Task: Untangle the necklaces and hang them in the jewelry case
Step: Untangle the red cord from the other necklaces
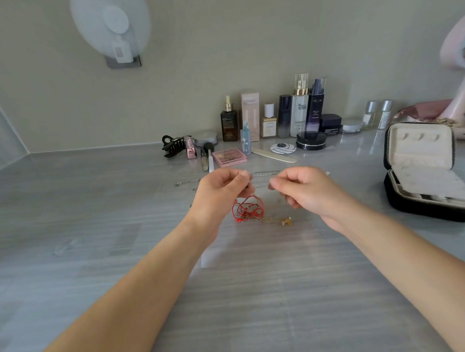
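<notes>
A red cord necklace [248,208] lies in a tangled loop on the grey table [93,223], mixed with a thin gold chain [268,218] that ends in a gold pendant [286,222]. My left hand [221,192] is raised just above it, its fingers curled and pinching the red cord's upper end. To the right, my right hand [305,191] has its fingertips pinched together; what they hold is too fine to make out. Behind both hands, silver chains [263,174] lie stretched across the table. The black jewelry case [425,176] stands open at the right, its cream lid upright.
Along the back wall stand several cosmetic bottles [300,110] and jars. A black hair claw [172,146], a pink palette [231,157], a nail file [274,155] and a round compact [307,141] lie in front of them. A pink mirror stand [461,94] rises at the far right.
</notes>
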The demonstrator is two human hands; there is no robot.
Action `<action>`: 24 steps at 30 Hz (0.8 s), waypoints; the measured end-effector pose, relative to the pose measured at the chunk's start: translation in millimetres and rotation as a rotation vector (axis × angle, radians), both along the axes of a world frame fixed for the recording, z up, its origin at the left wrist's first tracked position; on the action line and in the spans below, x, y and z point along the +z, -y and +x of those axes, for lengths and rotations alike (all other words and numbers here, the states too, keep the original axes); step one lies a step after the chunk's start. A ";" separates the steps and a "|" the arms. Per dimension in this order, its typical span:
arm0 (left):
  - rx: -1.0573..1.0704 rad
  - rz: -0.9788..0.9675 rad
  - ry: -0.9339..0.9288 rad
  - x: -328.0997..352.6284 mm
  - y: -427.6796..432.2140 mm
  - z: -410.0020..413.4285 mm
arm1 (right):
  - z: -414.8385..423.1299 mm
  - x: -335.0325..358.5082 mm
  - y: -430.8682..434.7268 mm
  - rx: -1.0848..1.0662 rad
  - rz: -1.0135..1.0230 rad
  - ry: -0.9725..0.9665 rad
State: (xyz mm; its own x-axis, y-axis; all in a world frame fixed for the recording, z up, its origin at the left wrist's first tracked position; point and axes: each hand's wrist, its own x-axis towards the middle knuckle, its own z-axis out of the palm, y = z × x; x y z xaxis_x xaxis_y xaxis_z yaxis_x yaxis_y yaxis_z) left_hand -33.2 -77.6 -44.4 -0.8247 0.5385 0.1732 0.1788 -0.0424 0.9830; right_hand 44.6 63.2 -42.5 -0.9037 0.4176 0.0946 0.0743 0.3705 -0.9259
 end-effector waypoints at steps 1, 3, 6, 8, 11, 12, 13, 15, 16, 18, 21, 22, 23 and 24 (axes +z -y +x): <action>-0.007 -0.002 -0.009 0.1 -0.1 0.5 | -0.1 -0.2 1.4 -0.003 0.061 -0.013; -0.021 -0.011 -0.011 0.0 -0.1 1.2 | -1.0 -0.7 4.4 0.008 0.094 -0.074; -0.025 -0.014 0.026 -1.1 -0.1 0.7 | -1.8 -0.2 7.5 0.050 0.123 -0.216; -0.021 -0.020 0.056 -0.7 0.1 0.6 | -1.1 -1.7 8.9 0.074 0.198 -0.262; -0.023 -0.088 0.017 -0.8 -2.0 2.8 | 1.8 -4.8 13.6 0.042 0.458 -0.196; -0.013 -0.108 0.006 -1.2 -3.2 3.7 | 2.4 -5.4 15.2 0.022 0.538 -0.171; -0.005 -0.119 0.011 -1.5 -4.5 4.6 | 2.7 -5.4 15.9 0.001 0.585 -0.159; -0.017 -0.120 0.045 -1.0 -5.9 6.7 | 2.5 -4.9 16.1 -0.035 0.592 -0.166; -0.032 -0.116 0.060 -0.4 -6.0 7.6 | 2.4 -4.8 15.5 -0.048 0.585 -0.176; -0.046 -0.104 0.073 1.2 -5.6 9.0 | 1.4 -4.4 13.6 -0.057 0.557 -0.198; 0.041 -0.100 -0.020 2.5 -5.4 6.5 | 1.5 -0.4 10.2 -0.043 0.414 -0.252; 0.071 -0.103 -0.061 1.9 -5.6 4.7 | 2.2 2.3 9.5 -0.035 0.331 -0.259; 0.084 -0.101 -0.083 1.1 -5.7 3.4 | 3.3 5.4 8.9 -0.024 0.234 -0.252; 0.076 -0.096 -0.086 0.0 -5.8 2.8 | 4.2 8.5 8.7 -0.005 0.129 -0.237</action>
